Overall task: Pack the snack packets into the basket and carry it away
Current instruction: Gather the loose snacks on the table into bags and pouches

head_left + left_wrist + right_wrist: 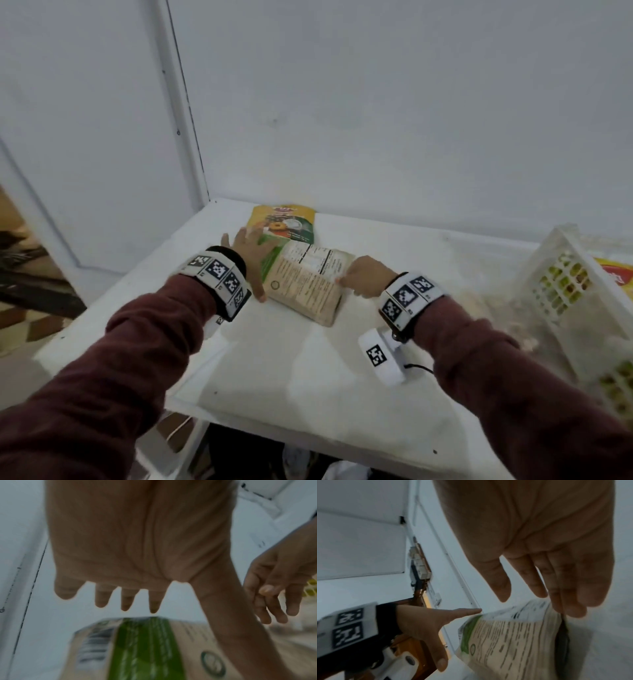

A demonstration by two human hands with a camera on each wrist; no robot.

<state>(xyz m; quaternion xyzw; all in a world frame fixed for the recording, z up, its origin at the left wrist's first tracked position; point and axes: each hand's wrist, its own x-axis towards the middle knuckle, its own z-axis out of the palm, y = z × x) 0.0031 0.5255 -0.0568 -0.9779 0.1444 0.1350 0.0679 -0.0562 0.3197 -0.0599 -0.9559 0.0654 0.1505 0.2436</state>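
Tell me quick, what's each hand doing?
Left hand: open, fingers spread over the packet.
Right hand: pinching the packet's edge.

Matt paper-look beige packet (306, 286), glossy yellow-green packet (286, 222), white plastic lattice basket (561, 274), smooth white table (291, 370).

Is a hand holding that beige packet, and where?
The right hand pinches the beige packet at its right edge, lifting that side. The left hand is spread open with straight fingers at its left side, gripping nothing.
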